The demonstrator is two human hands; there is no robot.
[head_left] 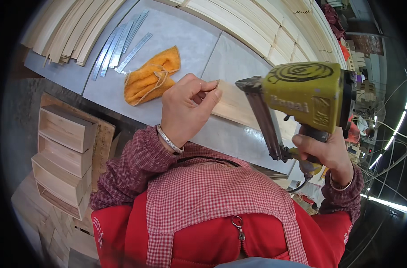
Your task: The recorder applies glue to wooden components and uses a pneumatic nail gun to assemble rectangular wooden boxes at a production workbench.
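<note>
My right hand (326, 152) grips a yellow-green pneumatic staple gun (301, 96) by its handle, with the nose pointing left over a thin pale wooden board (234, 103). My left hand (185, 107) pinches the board's left end between thumb and fingertips. That board lies on the grey tabletop (214, 138), partly hidden behind the staple gun. The gun's nose appears just above the board; whether it touches cannot be made out. Beside my left hand is a crumpled orange cloth (152, 76). Several metal staple strips (118, 47) lie farther left on the table.
Long pale wooden strips (72, 31) are piled at the far left. Rows of stacked boards (257, 29) line the table's far side. Stacked open wooden boxes (63, 154) stand left of the table. An air hose (301, 185) hangs from the gun.
</note>
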